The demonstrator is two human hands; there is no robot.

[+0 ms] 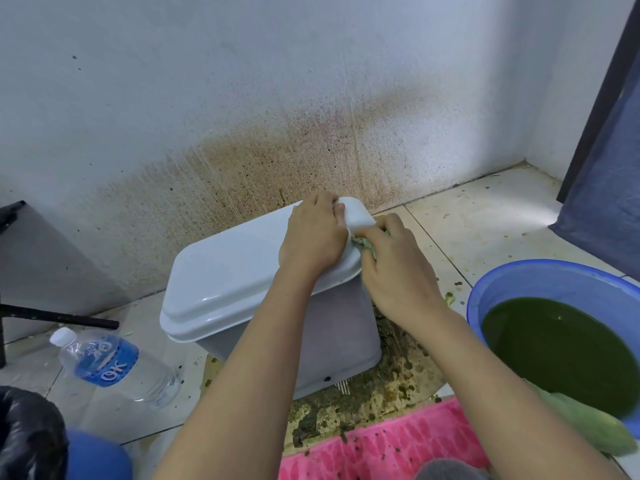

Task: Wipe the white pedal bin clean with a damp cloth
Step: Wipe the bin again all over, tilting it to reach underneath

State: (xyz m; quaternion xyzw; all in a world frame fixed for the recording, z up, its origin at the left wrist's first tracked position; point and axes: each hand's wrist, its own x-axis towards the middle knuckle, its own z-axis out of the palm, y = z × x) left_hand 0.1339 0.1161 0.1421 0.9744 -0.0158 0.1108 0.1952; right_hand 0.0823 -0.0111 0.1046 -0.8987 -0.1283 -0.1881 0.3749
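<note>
Left hand (313,237): fingers held together, curled over the far edge of the bin (239,275).
Right hand (398,271): cloth (362,243) gripped beneath curled fingers.

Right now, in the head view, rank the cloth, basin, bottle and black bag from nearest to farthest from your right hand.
1. Cloth, gripped in the right hand.
2. Basin, just right.
3. Bottle, left on the floor.
4. Black bag, bottom-left corner.

This looks like a plain corner of a home, perhaps a utility or back room. A painted wall (242,81), speckled brown low down, meets a pale tiled floor (485,216). Household things are on the floor: a white bin (242,271), a blue basin (519,268) of green water, a bottle (114,365), a pink mat (398,441) and a black bag (27,434).
</note>
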